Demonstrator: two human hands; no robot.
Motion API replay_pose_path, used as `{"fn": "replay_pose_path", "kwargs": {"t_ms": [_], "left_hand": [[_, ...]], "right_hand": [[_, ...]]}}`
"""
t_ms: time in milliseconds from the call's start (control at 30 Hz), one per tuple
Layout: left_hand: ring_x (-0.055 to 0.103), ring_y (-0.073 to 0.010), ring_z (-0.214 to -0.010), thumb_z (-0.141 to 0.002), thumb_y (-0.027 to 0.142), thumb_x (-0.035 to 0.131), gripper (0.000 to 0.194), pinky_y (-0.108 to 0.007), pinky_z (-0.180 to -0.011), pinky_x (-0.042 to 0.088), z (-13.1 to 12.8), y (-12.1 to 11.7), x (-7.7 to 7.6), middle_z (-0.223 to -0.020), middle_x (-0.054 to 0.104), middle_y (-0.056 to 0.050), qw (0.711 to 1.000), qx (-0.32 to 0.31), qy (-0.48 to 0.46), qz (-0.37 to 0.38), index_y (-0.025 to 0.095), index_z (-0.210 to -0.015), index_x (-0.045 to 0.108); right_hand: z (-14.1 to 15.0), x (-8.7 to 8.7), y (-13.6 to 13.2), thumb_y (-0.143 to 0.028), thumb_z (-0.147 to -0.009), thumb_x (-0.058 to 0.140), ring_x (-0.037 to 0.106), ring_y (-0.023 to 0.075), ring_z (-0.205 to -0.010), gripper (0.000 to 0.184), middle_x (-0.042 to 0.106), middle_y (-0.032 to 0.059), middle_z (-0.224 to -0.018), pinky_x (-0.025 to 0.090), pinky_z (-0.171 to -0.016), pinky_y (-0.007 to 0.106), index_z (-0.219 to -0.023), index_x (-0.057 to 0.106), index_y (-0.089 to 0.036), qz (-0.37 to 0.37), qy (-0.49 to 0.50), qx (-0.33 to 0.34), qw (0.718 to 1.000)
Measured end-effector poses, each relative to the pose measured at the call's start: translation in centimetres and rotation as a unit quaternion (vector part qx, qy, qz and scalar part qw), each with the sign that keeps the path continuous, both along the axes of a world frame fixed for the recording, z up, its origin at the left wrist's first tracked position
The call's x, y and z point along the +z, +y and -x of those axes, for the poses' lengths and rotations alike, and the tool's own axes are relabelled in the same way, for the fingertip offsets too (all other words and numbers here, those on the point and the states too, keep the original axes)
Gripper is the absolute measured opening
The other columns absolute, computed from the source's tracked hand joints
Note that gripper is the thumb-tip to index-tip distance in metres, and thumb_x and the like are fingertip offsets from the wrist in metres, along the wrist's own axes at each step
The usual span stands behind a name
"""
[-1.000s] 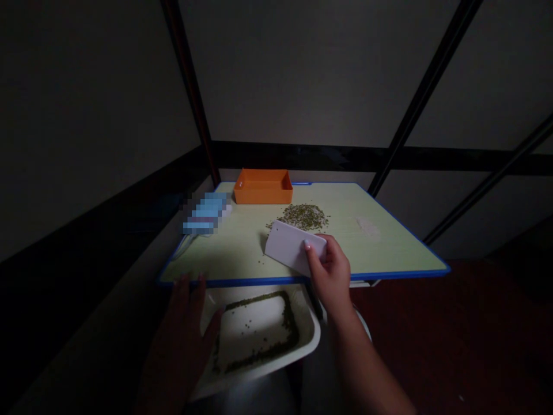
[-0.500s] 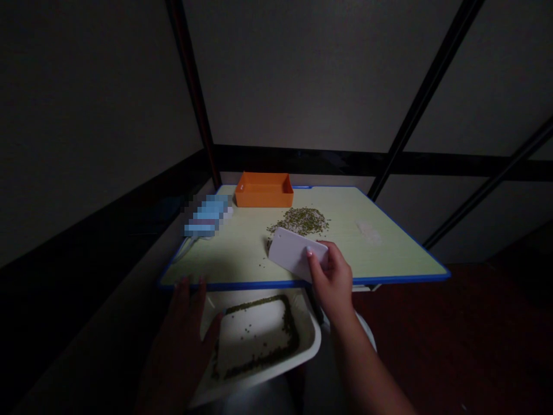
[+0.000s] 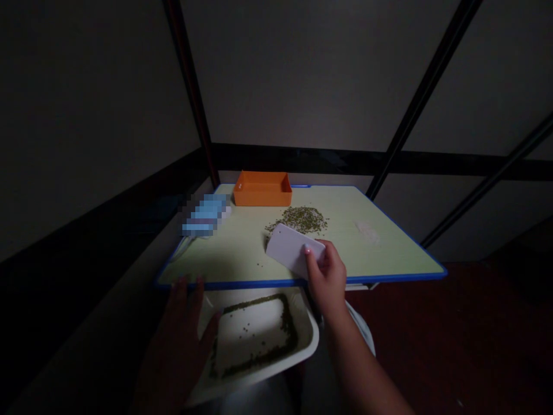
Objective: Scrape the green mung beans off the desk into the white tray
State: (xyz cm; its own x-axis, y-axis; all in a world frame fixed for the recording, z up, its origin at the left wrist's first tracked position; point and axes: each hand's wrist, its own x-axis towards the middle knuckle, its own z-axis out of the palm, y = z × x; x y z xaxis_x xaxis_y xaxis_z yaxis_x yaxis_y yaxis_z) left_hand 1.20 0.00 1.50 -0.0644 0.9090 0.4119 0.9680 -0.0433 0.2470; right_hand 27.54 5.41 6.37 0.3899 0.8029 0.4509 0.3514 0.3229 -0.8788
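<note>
My right hand (image 3: pixel 329 281) grips a white flat scraper card (image 3: pixel 290 249), tilted with its edge near the table top just in front of a pile of small green beans (image 3: pixel 302 217). My left hand (image 3: pixel 184 328) holds the left rim of a white tray (image 3: pixel 302 340) below the table's front edge. Green beans line the tray's inner edge. A few stray beans lie on the table left of the card.
The pale green table (image 3: pixel 389 253) has a blue rim. An orange box (image 3: pixel 262 188) stands at its back, a blurred blue object (image 3: pixel 205 214) at its left edge. Black metal bars (image 3: pixel 406 124) frame the wall behind. A faint white patch (image 3: pixel 368 231) lies at right.
The scene has barely altered. My right hand and the card shifted slightly; the tray stays under the table edge.
</note>
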Motion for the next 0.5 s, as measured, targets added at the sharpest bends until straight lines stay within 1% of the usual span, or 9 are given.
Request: {"fn": "replay_pose_path", "kwargs": {"t_ms": [200,300,400,500], "left_hand": [[0.024,-0.0333,-0.148,-0.087,0.053,0.033,0.067,-0.054,-0.115,0.032,-0.03,-0.16,0.13,-0.159,0.025,-0.019,1.000,-0.005,0.001,-0.007,0.017,-0.143,0.036],[0.024,-0.0326,-0.148,-0.086,0.052,0.035,0.066,-0.054,-0.115,0.033,-0.01,-0.10,0.12,-0.159,0.026,-0.018,1.000,-0.004,0.001,-0.008,0.019,-0.144,0.035],[0.024,-0.0324,-0.148,-0.086,0.052,0.036,0.067,-0.053,-0.115,0.032,0.05,-0.02,-0.06,-0.159,0.026,-0.019,1.000,-0.005,0.000,-0.015,0.017,-0.144,0.035],[0.023,-0.0328,-0.148,-0.086,0.052,0.036,0.068,-0.053,-0.116,0.031,0.09,-0.01,-0.20,-0.160,0.024,-0.018,1.000,-0.002,-0.003,-0.011,0.017,-0.144,0.035]], "right_hand": [[0.01,0.18,0.50,-0.041,-0.086,0.057,0.052,0.0137,-0.061,0.022,0.060,-0.0022,-0.070,0.039,-0.056,0.023,-0.090,0.058,-0.019,-0.008,0.045,0.032,0.998],[-0.27,0.58,0.54,-0.042,-0.083,0.060,0.053,0.0141,-0.062,0.023,0.060,-0.0019,-0.070,0.039,-0.056,0.023,-0.087,0.058,-0.019,-0.017,0.075,0.017,0.997],[-0.66,0.79,0.49,-0.042,-0.082,0.061,0.052,0.0140,-0.061,0.024,0.060,-0.0021,-0.069,0.038,-0.054,0.023,-0.086,0.058,-0.019,-0.014,0.075,0.003,0.997],[-0.78,0.70,0.44,-0.042,-0.083,0.060,0.052,0.0141,-0.061,0.023,0.060,-0.0019,-0.069,0.039,-0.055,0.023,-0.088,0.059,-0.019,-0.009,0.054,0.017,0.998]]}}
